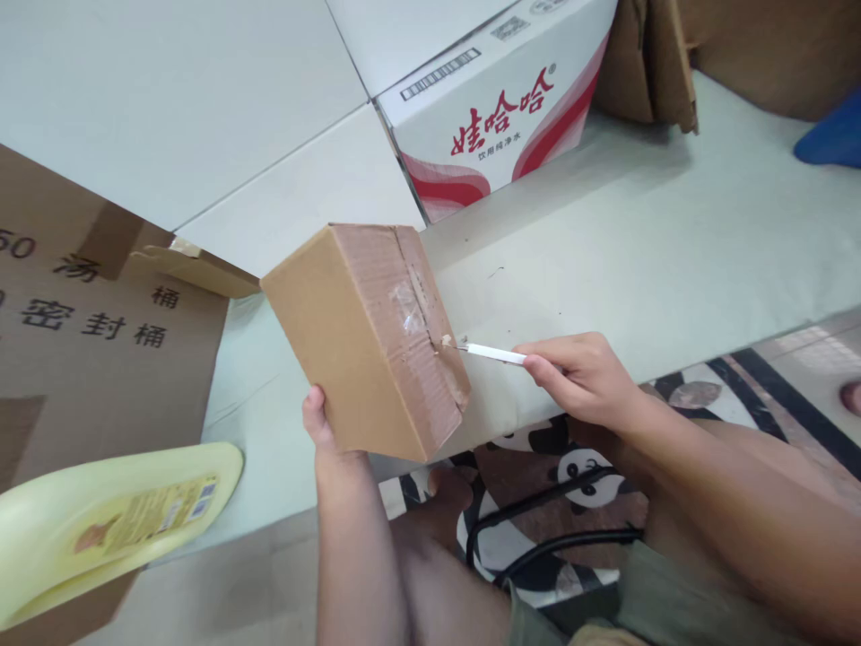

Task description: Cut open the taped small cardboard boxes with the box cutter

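A closed brown cardboard box (pixel 350 341) is tilted in the air over the pale green surface. My left hand (pixel 329 440) grips its lower left side, the thumb on the plain face and the other fingers hidden behind the box. Clear, wrinkled tape (pixel 407 309) runs over the seam on the side facing right, and the cardboard is torn at one spot there. Between thumb and fingers, my right hand (pixel 578 372) holds a slim white-handled craft knife (pixel 496 354). Its thin metal tip touches the torn spot at the seam; the blade's shape is too small to make out.
White cartons (pixel 202 99) and a red-and-white water carton (pixel 498 117) stand behind. At left are a large printed cardboard box (pixel 87 332) and a yellow plastic bottle-like container (pixel 121 529). A brown open carton (pixel 649 63) and a blue object (pixel 834 135) are at upper right.
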`<state>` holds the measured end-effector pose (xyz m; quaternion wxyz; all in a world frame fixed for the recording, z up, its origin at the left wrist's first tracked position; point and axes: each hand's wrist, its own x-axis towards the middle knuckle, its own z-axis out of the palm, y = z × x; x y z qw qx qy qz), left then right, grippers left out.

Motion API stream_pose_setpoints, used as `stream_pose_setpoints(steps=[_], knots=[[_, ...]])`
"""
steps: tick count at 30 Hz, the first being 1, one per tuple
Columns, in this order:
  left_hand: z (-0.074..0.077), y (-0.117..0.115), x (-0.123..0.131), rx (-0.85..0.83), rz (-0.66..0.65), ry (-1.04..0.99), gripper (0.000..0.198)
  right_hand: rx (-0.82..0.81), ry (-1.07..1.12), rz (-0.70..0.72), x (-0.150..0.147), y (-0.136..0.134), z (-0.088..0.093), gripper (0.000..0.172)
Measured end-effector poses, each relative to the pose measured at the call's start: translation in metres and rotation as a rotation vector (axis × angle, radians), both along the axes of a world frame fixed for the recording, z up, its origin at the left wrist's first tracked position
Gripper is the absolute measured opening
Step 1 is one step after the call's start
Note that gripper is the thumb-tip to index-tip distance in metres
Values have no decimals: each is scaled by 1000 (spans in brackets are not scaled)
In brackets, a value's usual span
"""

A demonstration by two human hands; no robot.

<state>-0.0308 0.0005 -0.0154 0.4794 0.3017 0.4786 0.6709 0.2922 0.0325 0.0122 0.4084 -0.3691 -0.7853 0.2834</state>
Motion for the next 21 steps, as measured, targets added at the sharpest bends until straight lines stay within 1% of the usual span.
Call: stream_pose_setpoints(steps=[4, 7, 11, 15, 18, 21], knots=[[-3, 1, -7, -10, 41, -35, 63, 8, -22, -30, 0, 0, -1, 37], [-3, 0, -9, 1, 26, -61, 56, 1, -19, -53, 0, 0, -1, 34], [-2, -1, -5, 9, -21, -89, 55, -89, 23, -40, 1, 0, 1, 33], [-1, -1, -2, -14, -36, -136, 54, -194, 66, -1, 3, 0, 3, 32], [0, 0, -2, -9, -24, -144, 51, -166, 47, -15, 4, 0, 3, 32], [1, 1, -2, 2, -16, -112, 52, -58, -2, -54, 3, -1, 2, 29]])
